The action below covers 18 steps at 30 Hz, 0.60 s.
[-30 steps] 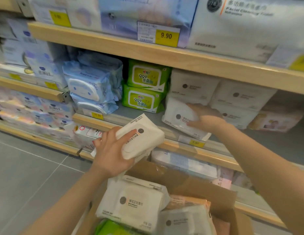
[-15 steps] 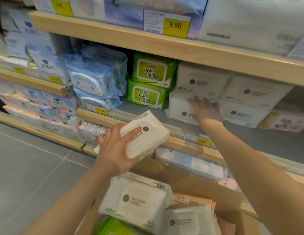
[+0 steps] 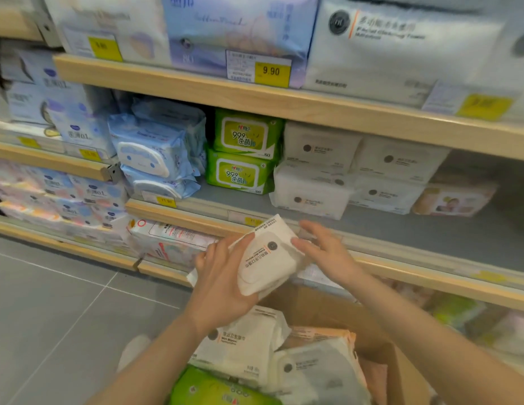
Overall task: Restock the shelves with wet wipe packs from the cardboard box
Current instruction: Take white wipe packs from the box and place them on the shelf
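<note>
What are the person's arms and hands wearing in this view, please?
Nothing shows on them: both forearms are bare to the frame's edge, with no sleeve in view. The left hand and the right hand wear no gloves, and I see no ring, watch or bracelet.

This is a shop aisle. Wooden shelves (image 3: 255, 103) run in tiers, packed with rows of wet wipe packs (image 3: 243, 173) stacked face-out, and yellow price tags (image 3: 271, 72) sit along the shelf edges, one reading 9.90. An open cardboard box (image 3: 319, 311) of more packs stands on the grey tiled floor (image 3: 50, 302) below.
</note>
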Tool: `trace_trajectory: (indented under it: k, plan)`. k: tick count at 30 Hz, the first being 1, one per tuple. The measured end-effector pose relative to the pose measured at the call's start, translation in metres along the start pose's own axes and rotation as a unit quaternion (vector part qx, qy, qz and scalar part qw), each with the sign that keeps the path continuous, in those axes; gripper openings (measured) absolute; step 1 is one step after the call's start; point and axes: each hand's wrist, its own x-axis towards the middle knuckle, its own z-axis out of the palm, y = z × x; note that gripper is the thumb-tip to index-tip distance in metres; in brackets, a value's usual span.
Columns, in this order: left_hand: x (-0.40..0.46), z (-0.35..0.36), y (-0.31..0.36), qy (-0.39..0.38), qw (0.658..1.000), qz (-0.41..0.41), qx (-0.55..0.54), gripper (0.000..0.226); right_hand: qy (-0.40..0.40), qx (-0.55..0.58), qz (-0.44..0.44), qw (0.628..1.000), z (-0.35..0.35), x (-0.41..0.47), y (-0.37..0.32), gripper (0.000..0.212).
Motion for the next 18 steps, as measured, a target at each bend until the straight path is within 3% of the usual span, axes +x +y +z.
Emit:
trace_trajectory:
  k: [5,9,12,14,16,18]
  plan:
    - [-0.019,0.015,0.042,-0.007,0.998,0.046,-0.032,0.09,-0.018,0.142,0.087,0.986,-0.009,-0.047,0.015,0.032]
    - [-0.024,0.021,0.06,-0.015,0.998,0.061,-0.024,0.091,-0.02,0.246,0.124,0.961,-0.022,-0.071,0.027,0.057]
    - [-0.026,0.023,0.07,-0.011,0.998,0.062,-0.029,0.091,0.034,0.279,0.138,0.95,-0.024,-0.079,0.031,0.064]
    - [-0.025,0.024,0.078,0.003,0.998,0.061,-0.028,0.089,0.082,0.35,0.151,0.921,-0.02,-0.081,0.037,0.074]
    - [-0.023,0.025,0.084,0.013,0.998,0.062,-0.031,0.09,0.064,0.452,0.161,0.875,-0.014,-0.079,0.044,0.088]
    - [-0.024,0.028,0.086,0.014,0.998,0.056,-0.038,0.092,0.026,0.496,0.155,0.854,-0.009,-0.08,0.04,0.072]
